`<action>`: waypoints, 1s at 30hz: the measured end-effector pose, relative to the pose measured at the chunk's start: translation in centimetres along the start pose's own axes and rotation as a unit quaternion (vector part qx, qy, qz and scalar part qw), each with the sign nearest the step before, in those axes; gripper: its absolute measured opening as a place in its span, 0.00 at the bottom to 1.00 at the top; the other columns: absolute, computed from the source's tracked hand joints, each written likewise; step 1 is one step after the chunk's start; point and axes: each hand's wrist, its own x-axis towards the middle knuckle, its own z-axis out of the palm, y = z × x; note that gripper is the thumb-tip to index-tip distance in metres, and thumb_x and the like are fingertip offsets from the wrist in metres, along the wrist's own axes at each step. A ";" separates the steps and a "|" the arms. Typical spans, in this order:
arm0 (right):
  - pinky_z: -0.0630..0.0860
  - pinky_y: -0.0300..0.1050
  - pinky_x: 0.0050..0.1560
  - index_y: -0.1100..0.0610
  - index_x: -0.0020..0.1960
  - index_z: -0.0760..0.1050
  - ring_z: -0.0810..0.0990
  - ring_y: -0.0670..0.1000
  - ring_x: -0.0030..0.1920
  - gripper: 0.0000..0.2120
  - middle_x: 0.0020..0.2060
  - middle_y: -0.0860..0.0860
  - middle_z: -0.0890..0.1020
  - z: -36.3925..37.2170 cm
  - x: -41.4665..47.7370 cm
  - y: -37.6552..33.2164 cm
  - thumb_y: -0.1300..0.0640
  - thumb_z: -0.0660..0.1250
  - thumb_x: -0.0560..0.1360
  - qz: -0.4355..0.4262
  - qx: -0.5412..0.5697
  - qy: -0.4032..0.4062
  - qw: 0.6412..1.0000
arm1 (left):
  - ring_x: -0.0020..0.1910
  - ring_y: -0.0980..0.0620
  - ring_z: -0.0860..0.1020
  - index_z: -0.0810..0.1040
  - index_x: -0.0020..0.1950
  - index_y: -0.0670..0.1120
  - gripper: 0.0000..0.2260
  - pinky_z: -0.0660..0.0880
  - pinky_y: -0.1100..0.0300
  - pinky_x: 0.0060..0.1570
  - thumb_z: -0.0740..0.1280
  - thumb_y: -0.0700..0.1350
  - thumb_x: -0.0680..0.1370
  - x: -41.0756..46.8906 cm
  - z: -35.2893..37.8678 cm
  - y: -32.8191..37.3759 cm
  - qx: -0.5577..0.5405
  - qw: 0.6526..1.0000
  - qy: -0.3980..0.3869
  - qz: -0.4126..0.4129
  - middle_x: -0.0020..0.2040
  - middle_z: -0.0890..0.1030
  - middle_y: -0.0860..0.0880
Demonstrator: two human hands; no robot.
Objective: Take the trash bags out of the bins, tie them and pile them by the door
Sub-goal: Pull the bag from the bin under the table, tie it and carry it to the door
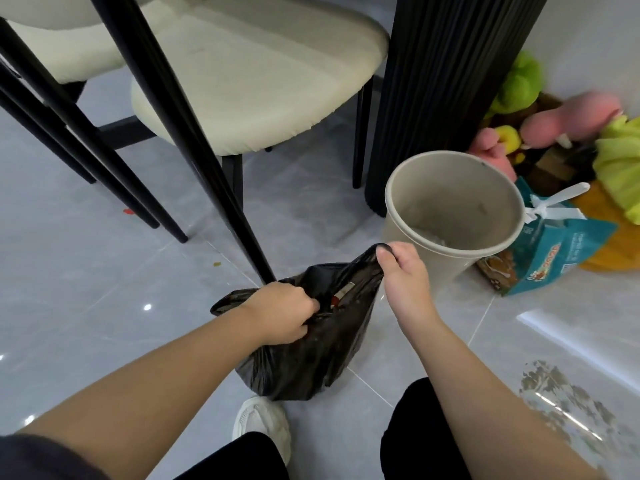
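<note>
A black trash bag (311, 355) rests on the grey tiled floor in front of my feet, its mouth held open. My left hand (282, 311) grips the left side of the bag's rim. My right hand (403, 271) pinches the right side of the rim and holds it up. Some rubbish shows inside the opening. A beige round bin (453, 216) stands just behind my right hand, with no bag in it and a little debris at its bottom.
Cream chairs with black legs (242, 81) stand close behind the bag. A black ribbed column (450, 81) rises behind the bin. Plush toys (554, 126) and a teal bag (561, 251) lie at the right by the wall. My white shoe (263, 424) is under the bag.
</note>
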 end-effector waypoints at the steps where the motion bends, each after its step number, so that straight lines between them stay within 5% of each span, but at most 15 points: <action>1: 0.72 0.38 0.50 0.60 0.44 0.78 0.77 0.50 0.47 0.11 0.48 0.56 0.80 0.1 0.0 -0.1 0.58 0.58 0.80 0.011 0.044 -0.003 0.999 | 0.43 0.43 0.78 0.74 0.54 0.45 0.11 0.70 0.55 0.36 0.58 0.49 0.77 0.0 0.1 -0.1 0.005 1.000 -0.005 -0.011 0.45 0.80 0.43; 4: 0.76 0.44 0.48 0.59 0.40 0.76 0.79 0.53 0.39 0.16 0.34 0.54 0.82 0.4 -0.3 -0.5 0.59 0.53 0.81 0.062 0.191 -0.056 0.978 | 0.45 0.43 0.78 0.73 0.54 0.46 0.10 0.71 0.55 0.38 0.58 0.48 0.78 -0.3 0.4 -0.7 -0.054 0.997 0.010 -0.052 0.44 0.79 0.44; 7: 0.70 0.50 0.45 0.55 0.32 0.68 0.70 0.52 0.31 0.20 0.26 0.51 0.72 0.6 -0.3 -0.4 0.57 0.53 0.82 0.088 0.263 -0.078 0.958 | 0.40 0.47 0.78 0.74 0.46 0.49 0.07 0.73 0.55 0.36 0.61 0.51 0.77 -0.7 0.6 -1.5 -0.193 0.973 0.072 -0.105 0.36 0.76 0.51; 11: 0.65 0.41 0.36 0.58 0.39 0.69 0.65 0.48 0.29 0.14 0.30 0.52 0.72 0.8 -0.6 -0.7 0.58 0.54 0.82 0.102 0.302 -0.093 0.943 | 0.36 0.48 0.75 0.67 0.32 0.53 0.12 0.73 0.54 0.36 0.65 0.45 0.74 -0.3 0.3 -1.5 -0.277 0.939 0.154 -0.133 0.32 0.73 0.53; 17: 0.64 0.39 0.35 0.59 0.47 0.73 0.65 0.48 0.30 0.08 0.32 0.51 0.72 0.8 -0.6 -0.6 0.59 0.56 0.81 0.113 0.313 -0.102 0.938 | 0.39 0.48 0.75 0.66 0.35 0.53 0.12 0.70 0.56 0.38 0.68 0.42 0.71 0.5 -0.5 -1.4 -0.245 0.943 0.191 -0.117 0.50 0.73 0.55; 21: 0.72 0.38 0.34 0.59 0.48 0.75 0.71 0.48 0.31 0.09 0.34 0.52 0.76 0.8 -0.5 -0.9 0.59 0.57 0.81 0.119 0.337 -0.087 0.930 | 0.33 0.49 0.71 0.65 0.36 0.52 0.13 0.66 0.55 0.33 0.66 0.39 0.73 0.9 -0.1 -1.2 -0.312 0.928 0.173 -0.111 0.33 0.73 0.52; 26: 0.75 0.44 0.43 0.54 0.48 0.78 0.76 0.49 0.35 0.11 0.39 0.53 0.79 1.1 -0.6 -0.6 0.57 0.57 0.81 0.107 0.266 -0.099 0.953 | 0.42 0.50 0.77 0.73 0.49 0.49 0.06 0.72 0.54 0.44 0.63 0.38 0.76 1.5 0.1 -0.3 -0.411 0.884 0.183 -0.125 0.44 0.81 0.49; 30: 0.75 0.44 0.54 0.43 0.61 0.70 0.79 0.48 0.45 0.13 0.44 0.50 0.80 1.0 -0.2 -0.2 0.57 0.57 0.81 0.132 0.250 -0.122 0.952 | 0.28 0.59 0.71 0.75 0.40 0.51 0.09 0.66 0.62 0.31 0.63 0.40 0.78 1.7 -0.2 0.0 -0.465 0.846 0.203 -0.163 0.29 0.74 0.54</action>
